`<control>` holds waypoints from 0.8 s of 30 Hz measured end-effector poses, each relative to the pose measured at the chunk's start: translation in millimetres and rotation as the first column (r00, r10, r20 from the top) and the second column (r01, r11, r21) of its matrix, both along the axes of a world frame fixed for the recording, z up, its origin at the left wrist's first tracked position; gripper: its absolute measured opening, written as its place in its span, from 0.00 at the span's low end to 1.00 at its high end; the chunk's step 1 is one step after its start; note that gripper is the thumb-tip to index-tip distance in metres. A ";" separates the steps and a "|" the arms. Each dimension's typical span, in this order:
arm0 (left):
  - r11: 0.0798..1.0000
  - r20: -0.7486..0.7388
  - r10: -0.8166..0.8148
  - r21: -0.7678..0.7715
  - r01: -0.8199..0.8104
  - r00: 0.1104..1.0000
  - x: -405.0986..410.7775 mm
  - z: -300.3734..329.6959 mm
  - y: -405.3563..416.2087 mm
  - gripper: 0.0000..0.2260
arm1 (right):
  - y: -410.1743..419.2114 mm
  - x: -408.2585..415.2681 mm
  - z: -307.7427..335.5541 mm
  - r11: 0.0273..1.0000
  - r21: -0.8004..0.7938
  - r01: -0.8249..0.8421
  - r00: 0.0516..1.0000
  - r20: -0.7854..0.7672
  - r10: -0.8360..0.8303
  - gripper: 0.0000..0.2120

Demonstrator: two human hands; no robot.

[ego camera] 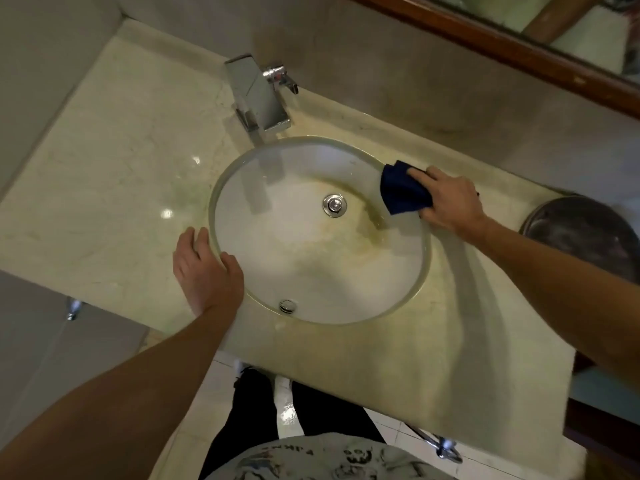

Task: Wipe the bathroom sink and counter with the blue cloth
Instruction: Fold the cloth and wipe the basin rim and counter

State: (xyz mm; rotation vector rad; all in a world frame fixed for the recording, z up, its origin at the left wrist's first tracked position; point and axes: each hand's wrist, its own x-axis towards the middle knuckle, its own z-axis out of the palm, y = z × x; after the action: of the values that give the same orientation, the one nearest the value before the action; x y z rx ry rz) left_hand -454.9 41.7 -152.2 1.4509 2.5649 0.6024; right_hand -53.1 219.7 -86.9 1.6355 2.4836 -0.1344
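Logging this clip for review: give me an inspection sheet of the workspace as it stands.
Surface: pale marble counter, glossy at the left, yellowish staining around the basin.
Job's things: blue cloth on the right rim of the sink; brownish stains inside the bowl near the drain plug.
Clutter: metal pot at the counter's right end.
Grippers: right hand presses and grips the cloth; left hand rests flat on the sink's left rim.
Cables: nothing seen.
Surroundings: chrome faucet behind the bowl, wood-framed mirror above, tiled floor below.
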 end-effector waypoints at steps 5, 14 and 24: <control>1.000 0.028 -0.004 0.023 0.003 1.000 -1.5 -3.4 -2.6 0.25 | -96.5 18.5 -6.6 0.968 -0.044 0.249 0.968 -0.009 -0.250 0.37; 0.997 0.047 -0.025 -0.078 0.028 0.999 -3.9 0.9 -4.6 0.25 | -254.9 -93.3 -8.6 0.759 -0.123 0.639 0.755 -0.089 -0.650 0.32; 0.994 0.206 -0.044 -0.087 0.063 0.978 -23.4 15.5 -5.7 0.20 | -291.3 -282.2 -4.9 0.749 -0.221 0.625 0.720 -0.205 -0.662 0.30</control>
State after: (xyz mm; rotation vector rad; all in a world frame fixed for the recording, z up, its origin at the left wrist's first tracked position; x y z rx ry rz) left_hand -478.3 36.0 -136.7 1.3478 2.3568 0.5829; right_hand -335.4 -71.6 -91.8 2.4886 1.8623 -0.6397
